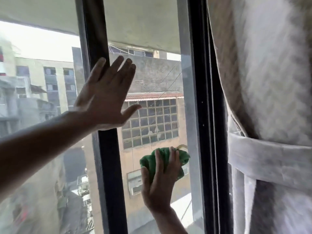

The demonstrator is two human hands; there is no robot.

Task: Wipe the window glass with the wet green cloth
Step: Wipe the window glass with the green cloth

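Note:
The window glass (152,78) fills the middle, a narrow pane between two dark uprights. My right hand (158,181) presses a bunched green cloth (183,158) flat against the lower part of this pane, fingers spread over the cloth. My left hand (106,97) is open, palm flat across the dark centre frame bar (108,166) higher up, its fingertips lying over the pane's left edge. It holds nothing.
A second, hazier pane (42,115) lies left of the centre bar. The dark right frame (207,115) borders the wiped pane. A pale curtain (261,81), gathered by a fabric tie-back (270,159), hangs close on the right. Buildings show outside.

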